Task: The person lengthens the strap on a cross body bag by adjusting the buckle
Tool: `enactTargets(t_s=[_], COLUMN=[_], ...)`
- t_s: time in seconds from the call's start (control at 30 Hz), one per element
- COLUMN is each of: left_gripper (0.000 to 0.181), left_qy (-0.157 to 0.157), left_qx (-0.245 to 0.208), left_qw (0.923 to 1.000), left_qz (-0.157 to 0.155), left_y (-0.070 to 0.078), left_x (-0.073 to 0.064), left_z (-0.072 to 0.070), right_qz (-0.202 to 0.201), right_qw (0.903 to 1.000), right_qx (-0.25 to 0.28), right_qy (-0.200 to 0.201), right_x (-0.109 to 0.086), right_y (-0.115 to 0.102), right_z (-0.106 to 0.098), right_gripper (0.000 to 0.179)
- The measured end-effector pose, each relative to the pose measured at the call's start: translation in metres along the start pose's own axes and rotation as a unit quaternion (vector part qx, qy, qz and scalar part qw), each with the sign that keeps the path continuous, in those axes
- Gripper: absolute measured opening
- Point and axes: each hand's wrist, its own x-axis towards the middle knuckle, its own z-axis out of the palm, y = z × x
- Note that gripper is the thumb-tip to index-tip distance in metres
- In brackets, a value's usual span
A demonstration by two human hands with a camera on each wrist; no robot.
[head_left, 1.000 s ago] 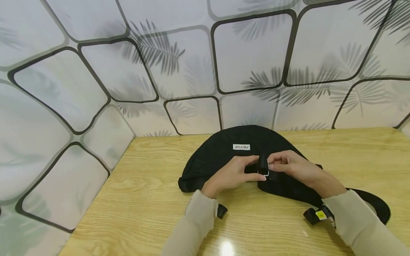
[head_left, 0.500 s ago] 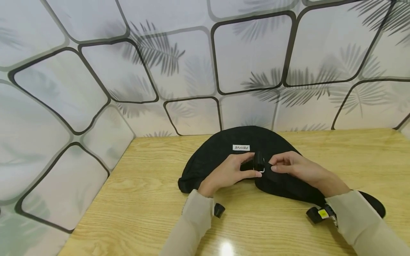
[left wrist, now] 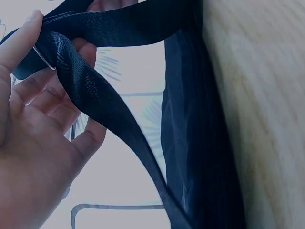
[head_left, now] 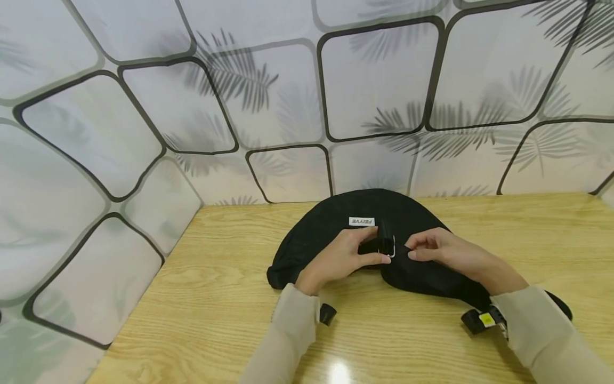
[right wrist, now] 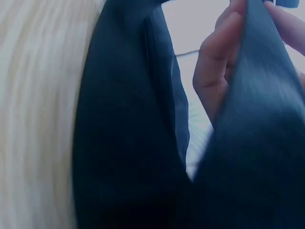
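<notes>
A black half-moon shoulder bag (head_left: 331,218) with a small white label lies on the table by the wall. My left hand (head_left: 338,261) holds the silver-edged strap buckle (head_left: 393,246) between thumb and fingers, with a fold of strap standing up through it. In the left wrist view, the webbing strap (left wrist: 119,28) loops around the metal bar by the fingers. Just right of the buckle, my right hand (head_left: 446,258) pinches the wide strap with thumb and forefinger. That strap (right wrist: 262,119) fills much of the right wrist view, blurred.
The wooden table (head_left: 201,298) runs up to a patterned wall covering (head_left: 283,106) behind and at the left. Black wrist cameras sit at both sleeves; the right one (head_left: 474,322) bears a yellow sticker. The strap's end trails past the right sleeve.
Both hands were close together at the buckle; the left has shifted slightly left with it, the right slightly right, leaving a gap. The strap loop near the right sleeve has drawn in leftward.
</notes>
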Motion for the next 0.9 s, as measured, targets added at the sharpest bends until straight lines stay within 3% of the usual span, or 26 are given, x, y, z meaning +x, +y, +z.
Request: enactTargets(t_s=[0.13,0.27,0.53,0.8,0.9], left_gripper=[0.044,0.034,0.027,0.039,0.037], left_qy=[0.007,-0.007,-0.013,0.011,0.009], left_qx=[-0.003,-0.006,-0.011,-0.013,-0.002], left_qw=[1.0000,0.9999,0.9997,0.9998,0.9999], left_qz=[0.003,0.011,0.016,0.012,0.014], left_y=[-0.002,-0.001,0.001,-0.003,-0.003], left_x=[0.000,0.003,0.004,0.001,0.001], left_z=[0.000,0.005,0.009,0.001,0.001], right_qz=[-0.011,-0.022,0.001,-0.005,-0.020], right_qw=[0.9999,0.9997,0.9996,0.9992,0.9990], right_qx=[-0.006,-0.008,-0.019,0.005,0.000], right_qy=[-0.004,0.006,0.022,-0.040,-0.039], right_x=[-0.001,0.002,0.002,-0.005,-0.003], right_y=[0.001,-0.001,-0.006,0.002,0.001], right_z=[-0.001,0.002,0.005,-0.010,-0.009], right_gripper=[0.012,0.013,0.015,0.012,0.012])
